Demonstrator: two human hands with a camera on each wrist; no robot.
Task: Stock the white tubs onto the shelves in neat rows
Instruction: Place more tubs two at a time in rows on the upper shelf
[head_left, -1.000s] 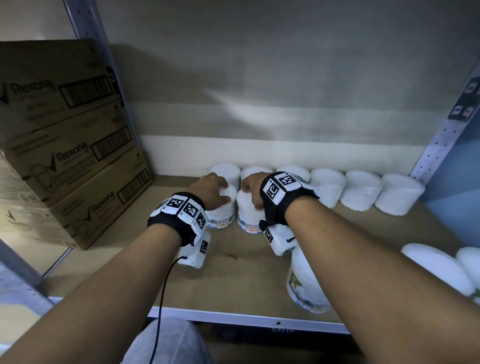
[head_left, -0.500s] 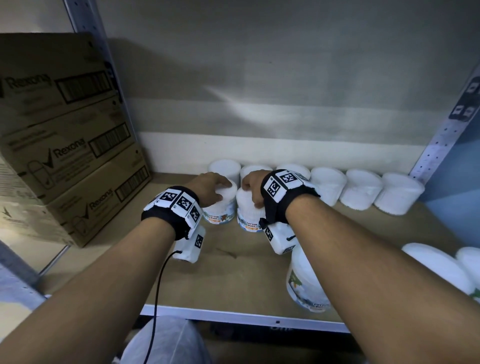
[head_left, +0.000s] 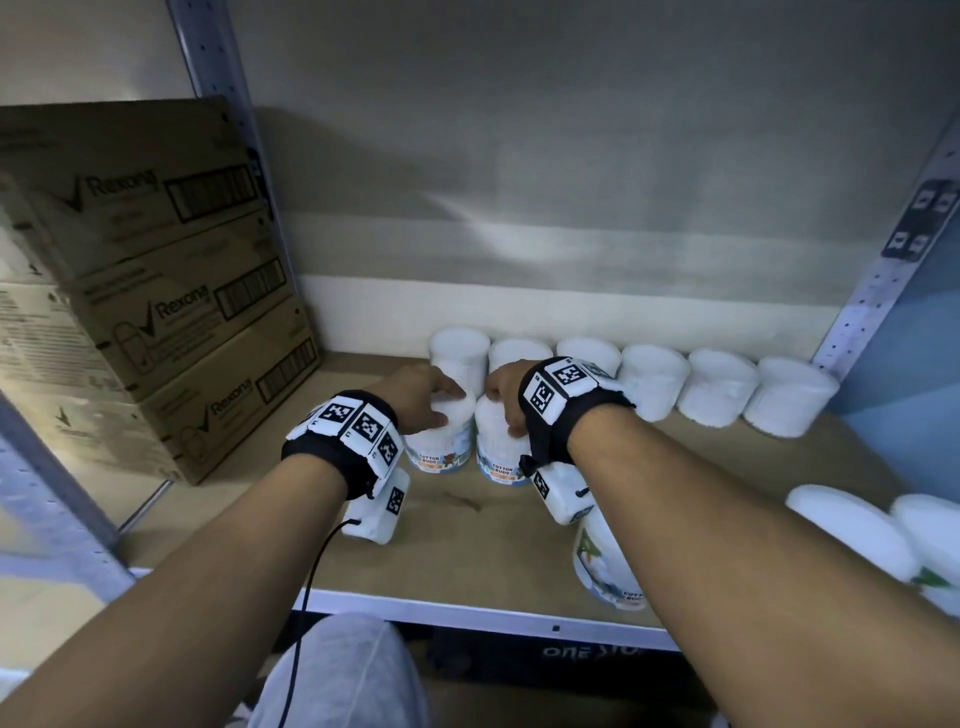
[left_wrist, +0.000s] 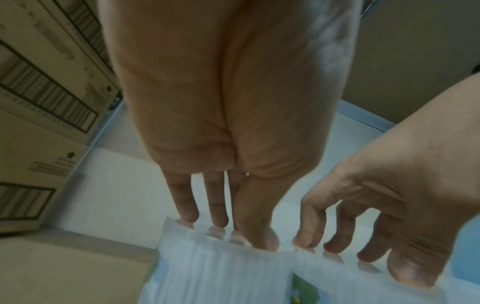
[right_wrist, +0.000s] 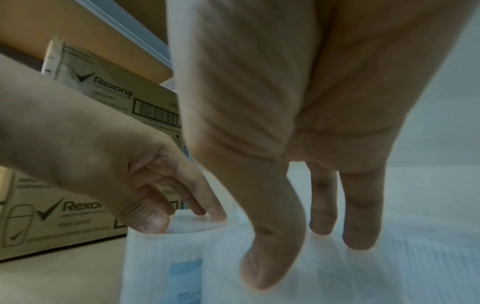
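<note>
Six white tubs (head_left: 654, 379) line the back of the shelf (head_left: 467, 540). In front of that row stand two more labelled tubs, side by side and touching. My left hand (head_left: 436, 405) grips the left tub (head_left: 441, 449) from above, thumb at its front rim. My right hand (head_left: 501, 400) grips the right tub (head_left: 496, 457) the same way. In the left wrist view my left hand (left_wrist: 233, 236) has its fingertips on the tub's (left_wrist: 215, 271) top edge. In the right wrist view my right hand (right_wrist: 311, 246) has its thumb down the front of its tub (right_wrist: 363, 277).
Stacked Rexona cartons (head_left: 156, 291) fill the bay to the left, beyond a metal post (head_left: 228, 104). Another tub (head_left: 602, 566) sits under my right forearm near the front edge, and two more (head_left: 852, 525) lie at the front right. A post (head_left: 883, 270) bounds the right side.
Hardly anything differs: both hands stay on the same two tubs. My left forearm has drifted slightly to the left.
</note>
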